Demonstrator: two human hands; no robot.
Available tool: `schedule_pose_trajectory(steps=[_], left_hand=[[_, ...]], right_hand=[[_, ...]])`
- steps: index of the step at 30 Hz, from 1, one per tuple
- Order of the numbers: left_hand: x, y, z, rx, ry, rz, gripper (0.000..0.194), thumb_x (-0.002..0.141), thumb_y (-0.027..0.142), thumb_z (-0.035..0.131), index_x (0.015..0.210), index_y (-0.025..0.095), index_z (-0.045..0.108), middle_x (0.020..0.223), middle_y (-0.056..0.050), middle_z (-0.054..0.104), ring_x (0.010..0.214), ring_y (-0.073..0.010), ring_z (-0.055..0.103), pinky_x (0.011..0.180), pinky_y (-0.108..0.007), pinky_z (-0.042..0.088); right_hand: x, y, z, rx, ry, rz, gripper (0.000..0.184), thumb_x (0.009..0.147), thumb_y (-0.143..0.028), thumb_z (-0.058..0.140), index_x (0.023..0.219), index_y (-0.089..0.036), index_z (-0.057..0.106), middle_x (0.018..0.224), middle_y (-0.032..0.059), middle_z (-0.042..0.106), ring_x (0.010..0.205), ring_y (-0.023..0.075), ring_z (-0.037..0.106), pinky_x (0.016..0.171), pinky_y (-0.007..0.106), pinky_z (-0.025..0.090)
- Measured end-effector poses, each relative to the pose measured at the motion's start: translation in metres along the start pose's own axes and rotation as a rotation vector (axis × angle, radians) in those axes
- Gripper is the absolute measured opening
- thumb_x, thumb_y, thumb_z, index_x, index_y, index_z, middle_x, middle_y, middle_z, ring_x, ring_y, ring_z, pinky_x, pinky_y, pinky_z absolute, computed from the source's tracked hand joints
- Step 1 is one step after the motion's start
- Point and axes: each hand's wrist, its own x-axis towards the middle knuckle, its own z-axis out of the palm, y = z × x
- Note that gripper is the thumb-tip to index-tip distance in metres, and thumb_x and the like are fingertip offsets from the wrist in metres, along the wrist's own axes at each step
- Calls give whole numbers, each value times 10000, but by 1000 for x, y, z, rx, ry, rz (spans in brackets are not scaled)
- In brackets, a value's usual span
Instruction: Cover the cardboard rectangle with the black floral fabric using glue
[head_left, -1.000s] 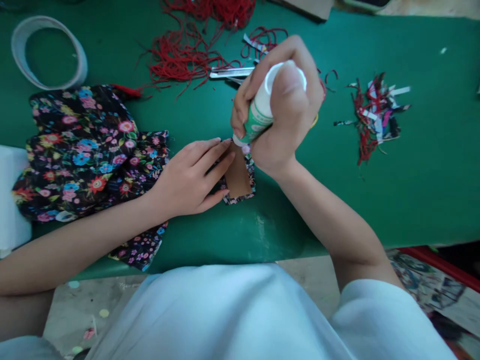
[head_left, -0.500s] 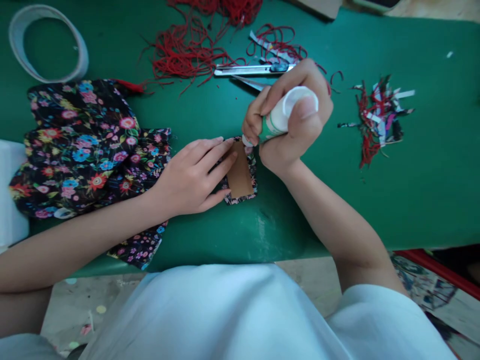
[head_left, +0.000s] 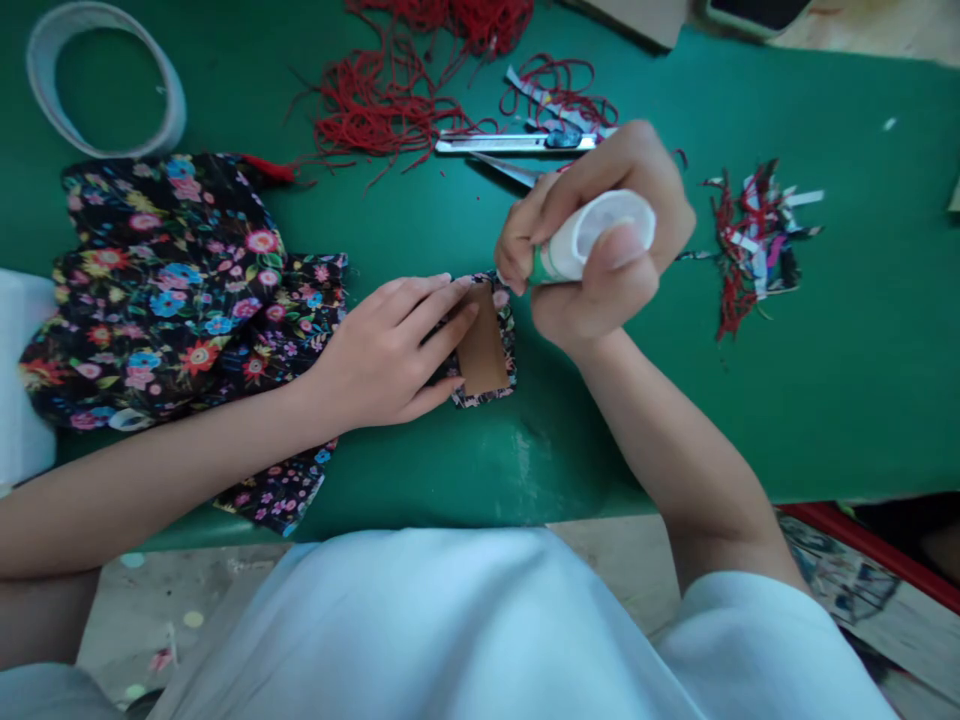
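My left hand [head_left: 401, 350] lies with its fingers spread over the left side of a small cardboard piece [head_left: 482, 345]. Black floral fabric [head_left: 509, 345] is folded over the cardboard's edges. Above and to the right, my right hand [head_left: 600, 235] is wrapped round a white bottle with a green label [head_left: 564, 250], tilted, its base toward me and the thumb on that base. The bottle's tip is hidden behind my fingers, close to the upper right corner of the covered cardboard.
Floral fabric [head_left: 161, 300] is heaped at the left below a tape roll [head_left: 45, 90]. Red cords [head_left: 382, 110], a utility knife [head_left: 517, 143] and a pointed metal blade [head_left: 506, 168] lie beyond my hands. Scraps [head_left: 754, 240] are piled right; a white container [head_left: 22, 380] stands far left.
My right hand has moved slightly right with the bottle, away from the cardboard's corner. My left hand stays in place on the cardboard piece. The view has shifted a little.
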Motion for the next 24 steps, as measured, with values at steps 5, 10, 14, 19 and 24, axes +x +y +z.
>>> schedule_pose_trajectory(steps=[5, 10, 14, 19, 24], left_hand=[[-1, -1, 1, 12, 39, 18, 588, 968, 427, 513, 1364, -5, 555, 1425, -264, 557, 1294, -377, 552, 1066, -519, 462], [-1, -1, 1, 29, 38, 17, 583, 963, 421, 516, 1362, -2, 557, 1411, -260, 569, 1288, -372, 558, 1054, -521, 475], [-1, 0, 0, 4, -2, -4, 575, 977, 413, 493, 1383, 8, 539, 1458, -261, 529, 1315, -381, 538, 1075, -547, 454], [0, -1, 0, -16, -33, -6, 600, 967, 433, 511, 1389, 7, 532, 1462, -264, 522, 1319, -398, 530, 1076, -564, 449], [-1, -1, 1, -19, -22, -10, 592, 978, 437, 489, 1392, 15, 530, 1452, -262, 531, 1327, -392, 527, 1077, -562, 448]], right_hand=[[-7, 8, 3, -52, -26, 59, 375, 858, -622, 527, 688, -288, 551, 484, -48, 473, 378, 144, 419, 426, 314, 372], [-9, 14, -5, -188, -61, 90, 503, 837, -739, 440, 660, -277, 528, 572, -4, 562, 459, 166, 484, 498, 346, 471], [-7, 9, -7, -129, -56, 47, 443, 870, -651, 524, 670, -256, 532, 516, -21, 504, 414, 138, 454, 446, 317, 396], [-1, -10, 0, 37, 64, 83, 267, 864, -469, 560, 683, -273, 553, 495, -40, 450, 355, 131, 367, 376, 311, 260], [3, -7, 10, 57, 47, 112, 295, 863, -482, 533, 664, -268, 494, 492, -41, 453, 344, 128, 338, 380, 322, 278]])
